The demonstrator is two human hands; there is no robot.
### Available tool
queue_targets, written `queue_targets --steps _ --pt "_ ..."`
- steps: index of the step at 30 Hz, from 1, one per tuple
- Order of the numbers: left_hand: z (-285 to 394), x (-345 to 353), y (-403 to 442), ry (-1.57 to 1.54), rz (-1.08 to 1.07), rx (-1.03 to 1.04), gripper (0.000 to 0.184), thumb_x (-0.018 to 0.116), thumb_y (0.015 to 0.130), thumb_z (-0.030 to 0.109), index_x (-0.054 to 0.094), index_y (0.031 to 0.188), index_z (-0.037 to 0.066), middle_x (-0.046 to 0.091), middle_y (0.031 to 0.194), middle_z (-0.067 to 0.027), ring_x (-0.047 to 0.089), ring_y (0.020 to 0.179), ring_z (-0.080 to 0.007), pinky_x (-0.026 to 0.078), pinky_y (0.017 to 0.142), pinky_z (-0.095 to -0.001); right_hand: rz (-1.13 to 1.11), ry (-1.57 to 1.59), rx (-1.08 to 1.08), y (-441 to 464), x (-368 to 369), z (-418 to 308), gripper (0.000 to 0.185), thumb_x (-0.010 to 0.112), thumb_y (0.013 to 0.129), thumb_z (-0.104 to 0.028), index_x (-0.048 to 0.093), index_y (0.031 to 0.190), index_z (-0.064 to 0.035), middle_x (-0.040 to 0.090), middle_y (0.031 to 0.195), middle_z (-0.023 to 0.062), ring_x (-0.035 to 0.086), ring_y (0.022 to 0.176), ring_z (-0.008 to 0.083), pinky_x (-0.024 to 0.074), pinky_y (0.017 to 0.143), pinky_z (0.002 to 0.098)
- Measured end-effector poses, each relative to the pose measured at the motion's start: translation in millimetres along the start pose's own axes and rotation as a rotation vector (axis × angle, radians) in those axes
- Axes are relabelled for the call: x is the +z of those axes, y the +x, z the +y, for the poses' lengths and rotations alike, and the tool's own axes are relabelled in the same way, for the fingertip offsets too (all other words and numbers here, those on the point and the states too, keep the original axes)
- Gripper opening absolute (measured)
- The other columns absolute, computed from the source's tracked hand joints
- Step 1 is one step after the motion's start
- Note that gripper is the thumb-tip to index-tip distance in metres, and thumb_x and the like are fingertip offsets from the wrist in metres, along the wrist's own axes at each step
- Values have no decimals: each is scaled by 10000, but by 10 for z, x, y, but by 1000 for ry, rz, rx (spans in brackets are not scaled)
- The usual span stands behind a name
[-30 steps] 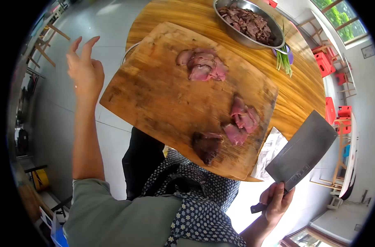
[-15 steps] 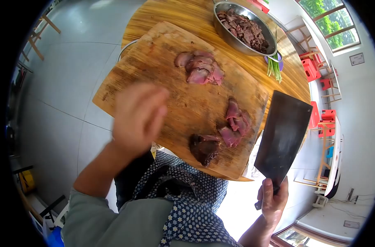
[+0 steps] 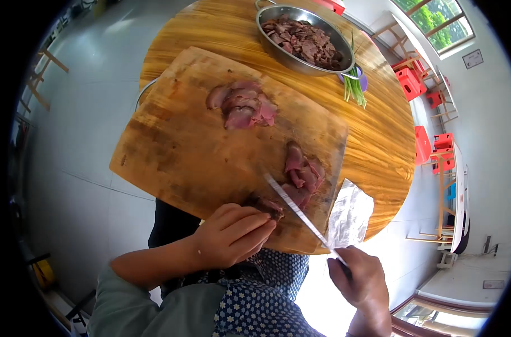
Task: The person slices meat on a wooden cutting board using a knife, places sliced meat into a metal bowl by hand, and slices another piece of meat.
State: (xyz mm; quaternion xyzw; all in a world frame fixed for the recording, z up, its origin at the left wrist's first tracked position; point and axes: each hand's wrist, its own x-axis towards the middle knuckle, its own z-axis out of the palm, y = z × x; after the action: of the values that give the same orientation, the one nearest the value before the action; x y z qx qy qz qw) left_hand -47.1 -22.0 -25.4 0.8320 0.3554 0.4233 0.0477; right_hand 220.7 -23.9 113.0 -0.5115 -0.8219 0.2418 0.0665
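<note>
My left hand (image 3: 231, 235) is closed over a dark chunk of meat (image 3: 271, 208) near the front edge of the wooden cutting board (image 3: 171, 151), its fingers hiding much of the chunk. Wrapped round a handle, my right hand (image 3: 361, 279) holds a cleaver (image 3: 301, 215). The blade shows edge-on, just right of the chunk; whether it touches the meat I cannot tell. Beyond the blade lies a small group of meat slices (image 3: 303, 171). Farther back on the board is a larger overlapping pile of slices (image 3: 243, 105).
A steel pan (image 3: 345, 51) with sliced meat stands at the back of the round wooden table (image 3: 379, 168). Green onions (image 3: 354, 90) lie beside it on something purple. A whitish sheet (image 3: 351, 213) is right of the board. Red stools (image 3: 410, 83) stand beyond.
My left hand has come down onto the meat chunk from above the board. The cleaver has swung left from beyond the board's right edge, its blade turning from broadside to edge-on.
</note>
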Motion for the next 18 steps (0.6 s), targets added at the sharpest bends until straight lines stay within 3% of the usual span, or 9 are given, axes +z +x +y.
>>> queue_targets --steps 1,4,11,14,18 --pt "22 -3 21 -2 34 -17 354 769 840 192 697 1128 -3 655 1161 -131 652 1039 -282 533 848 -420 -94 -35 -8 5 -52 -22 197 693 894 -147 610 1056 -72 667 867 142 686 716 346 527 600 440" --pt "17 9 35 -7 35 -42 327 769 830 189 708 1102 17 663 1160 -135 661 1038 -288 542 870 -420 -20 -100 -106 47 -30 -110 205 753 819 -72 632 981 -42 635 759 115 651 634 332 505 537 420" --pt "-12 67 -2 55 8 -50 225 757 820 184 747 1009 62 702 1112 -118 704 978 -302 573 868 -434 -171 -168 -87 103 -110 -125 168 735 844 -127 635 962 -60 607 775 76 647 646 285 522 551 395" --pt "-36 116 -98 33 -27 -50 296 761 829 171 738 1099 52 702 1158 -138 693 1055 -306 563 935 -457 -197 -183 -90 127 -138 -117 163 731 849 -133 631 954 -59 604 773 77 643 633 275 511 534 397" --pt "-14 119 -76 81 -18 -42 296 766 840 180 738 1106 52 703 1161 -135 696 1060 -310 565 935 -460 -209 -186 -88 192 -166 -125 151 721 857 -136 618 933 -55 598 761 84 634 611 276 503 518 399"
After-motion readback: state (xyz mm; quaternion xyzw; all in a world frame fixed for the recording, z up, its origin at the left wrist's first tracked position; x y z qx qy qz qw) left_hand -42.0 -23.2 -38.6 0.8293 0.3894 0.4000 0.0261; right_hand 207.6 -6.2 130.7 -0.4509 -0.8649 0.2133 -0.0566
